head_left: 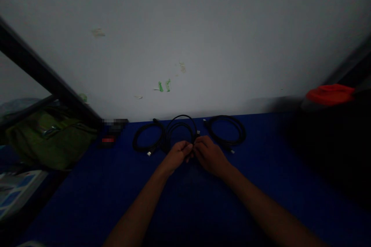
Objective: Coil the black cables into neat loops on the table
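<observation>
On a blue tabletop [72, 204] below a scuffed white wall [185, 38], the left hand [176, 157] and right hand [209, 157] meet, their fingers [187, 147] clenched on a coiled black cable [180, 122] lying between two other black cable coils [145, 139] [227, 130].

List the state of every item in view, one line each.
left hand: curled at middle cable, grip unclear
right hand: curled at middle cable, grip unclear
middle cable: looped, running into both hands
left cable: coiled flat, plug free
right cable: coiled flat, apart from hands
bag: green, slumped left of table
</observation>
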A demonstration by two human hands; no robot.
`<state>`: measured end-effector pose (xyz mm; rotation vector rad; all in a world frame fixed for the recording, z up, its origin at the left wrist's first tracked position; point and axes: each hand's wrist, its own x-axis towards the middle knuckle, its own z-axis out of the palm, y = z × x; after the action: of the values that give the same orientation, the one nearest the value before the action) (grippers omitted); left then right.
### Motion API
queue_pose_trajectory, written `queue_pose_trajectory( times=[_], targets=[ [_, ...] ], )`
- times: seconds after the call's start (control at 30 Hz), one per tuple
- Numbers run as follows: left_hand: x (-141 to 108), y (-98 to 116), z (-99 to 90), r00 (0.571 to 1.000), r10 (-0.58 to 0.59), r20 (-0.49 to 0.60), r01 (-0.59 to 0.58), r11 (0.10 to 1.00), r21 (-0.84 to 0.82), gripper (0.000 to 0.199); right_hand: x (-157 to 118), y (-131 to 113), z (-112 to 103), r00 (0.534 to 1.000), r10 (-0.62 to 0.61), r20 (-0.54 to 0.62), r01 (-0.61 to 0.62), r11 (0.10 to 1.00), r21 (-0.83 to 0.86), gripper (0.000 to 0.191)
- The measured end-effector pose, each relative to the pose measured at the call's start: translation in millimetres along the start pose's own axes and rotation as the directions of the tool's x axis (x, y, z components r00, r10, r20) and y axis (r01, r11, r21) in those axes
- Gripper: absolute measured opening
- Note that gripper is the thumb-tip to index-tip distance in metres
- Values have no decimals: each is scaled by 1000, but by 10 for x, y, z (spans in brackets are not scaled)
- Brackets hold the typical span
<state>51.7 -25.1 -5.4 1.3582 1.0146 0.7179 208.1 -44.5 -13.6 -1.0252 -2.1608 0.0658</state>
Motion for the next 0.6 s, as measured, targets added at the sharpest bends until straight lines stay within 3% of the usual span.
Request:
queue_pose_trajectory(
  times=[0.27, 0.37, 0.47, 0.53, 0.6],
  targets=[
    [33, -55, 24, 998, 18, -55, -16, 999, 28, 32, 6, -95, 46, 948, 310, -73, -269, 902, 339, 10],
    [32, -63, 29, 998, 19, -53, -17, 999, 46, 30, -5, -96, 112, 879, 468, -87, -377, 796, 474, 11],
    [27, -62, 36, 999, 23, -40, -21, 997, 73, 29, -11, -105, 176, 739, 673, -4, -501, 554, 665, 12],
    [22, -63, 35, 999, 31, -44, -27, 995, 91, 30, -2, -122, 185, 645, 741, 188, -536, 264, 802, 13],
    [19, -66, 26, 998, 50, -44, -45, 993, 114, 30, 15, -140, 160, 595, 696, 402, -518, -50, 854, 14]
  ],
)
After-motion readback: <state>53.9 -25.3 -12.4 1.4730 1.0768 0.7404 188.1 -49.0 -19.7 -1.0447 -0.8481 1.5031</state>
